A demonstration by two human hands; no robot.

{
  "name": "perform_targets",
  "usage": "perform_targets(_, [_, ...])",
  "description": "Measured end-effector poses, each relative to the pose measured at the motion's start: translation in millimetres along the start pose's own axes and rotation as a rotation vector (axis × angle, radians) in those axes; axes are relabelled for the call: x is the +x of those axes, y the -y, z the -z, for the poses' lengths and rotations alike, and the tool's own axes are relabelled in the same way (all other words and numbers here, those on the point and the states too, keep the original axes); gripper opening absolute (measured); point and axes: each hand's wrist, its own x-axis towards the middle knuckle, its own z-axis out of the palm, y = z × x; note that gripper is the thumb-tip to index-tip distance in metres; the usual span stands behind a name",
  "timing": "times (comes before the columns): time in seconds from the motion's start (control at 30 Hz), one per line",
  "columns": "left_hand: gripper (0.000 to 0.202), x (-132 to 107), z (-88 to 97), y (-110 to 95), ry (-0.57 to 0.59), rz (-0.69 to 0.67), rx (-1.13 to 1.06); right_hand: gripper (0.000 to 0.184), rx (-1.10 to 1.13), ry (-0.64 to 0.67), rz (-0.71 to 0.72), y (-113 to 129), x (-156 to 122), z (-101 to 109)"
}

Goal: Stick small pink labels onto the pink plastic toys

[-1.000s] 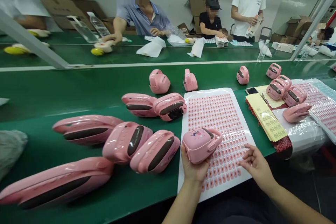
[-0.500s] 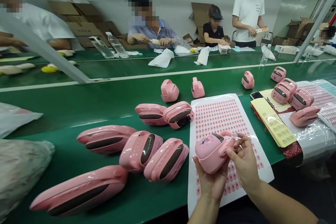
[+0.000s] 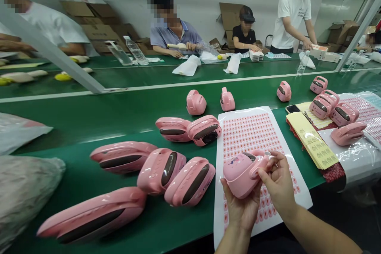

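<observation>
Two-handed, holding a pink case (image 3: 238,178) raised above a white sheet (image 3: 303,200), tilting it with the printed face upward and the handle (image 3: 258,165) toward the right. Cupping the case from below with the left hand (image 3: 242,208), wrapping thumb and fingers around its underside. Pinching the handle with the right hand (image 3: 278,180), pressing the thumb toward curled fingertips; perhaps gripping a small pale piece (image 3: 267,153) there too, too tiny to make out for certain. Seeing rows of pink-and-red stickers (image 3: 250,131) on the sheet, directly beneath the hands on the green counter (image 3: 169,232).

Finding six more pink cases (image 3: 190,182) lying in a loose group to the left of the sheet, most of them leaning against or crowding a neighbour. Spotting three other cases (image 3: 227,100) farther back, well apart from the hands, and four to the right, close together near a dark phone (image 3: 293,109). Noticing a yellow paper strip (image 3: 311,143) over a rough red piece (image 3: 333,172), beside clear plastic (image 3: 357,160) and further sticker sheets (image 3: 370,123). Seeing a pale bag (image 3: 26,198) at the near left. Looking across, seeing co-workers (image 3: 178,37) along the far side, near a water bottle (image 3: 135,50) and crumpled white wrappers (image 3: 187,66).
</observation>
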Motion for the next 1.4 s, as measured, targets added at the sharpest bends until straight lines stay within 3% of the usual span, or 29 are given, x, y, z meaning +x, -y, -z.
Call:
perform_targets(0.27, [0.057,-1,4.7,-2,-0.079,0.032,-0.044,0.037,-0.313,0.078,0.153,-3,4,9])
perform_targets(0.5, [0.048,0,-4.1,4,-0.143,0.035,-0.094,0.043,-0.494,0.160,0.373,-4,12,18])
perform_targets(0.7, [0.058,-4,3.0,5,-0.139,0.078,-0.055,0.042,-0.685,0.083,0.596,-11,24,28])
perform_targets(0.77, [0.063,-7,11.6,-1,-0.133,0.109,-0.005,0.041,-0.738,0.048,0.577,-16,27,43])
perform_targets(0.83, [0.062,-10,22.6,-10,-0.107,0.112,0.033,0.039,-0.754,0.097,0.512,-23,21,66])
perform_targets(1.03, [0.051,-9,51.2,-32,0.106,0.035,0.018,0.043,-0.829,0.506,0.388,-45,-32,137])
perform_targets(1.13, [0.047,-7,54.2,-35,0.118,0.042,0.027,0.046,-0.932,0.578,0.489,-50,-41,145])
perform_targets(1.27, [0.052,-7,55.0,-34,0.054,0.039,0.106,0.049,-0.995,0.551,0.633,-61,-42,142])
perform_targets(1.33, [0.053,-8,56.5,-32,-0.010,-0.004,0.170,0.049,-0.968,0.529,0.615,-66,-46,141])
perform_targets(1.4, [0.049,-10,56.3,-30,-0.084,-0.079,0.262,0.048,-0.889,0.494,0.482,-67,-48,141])
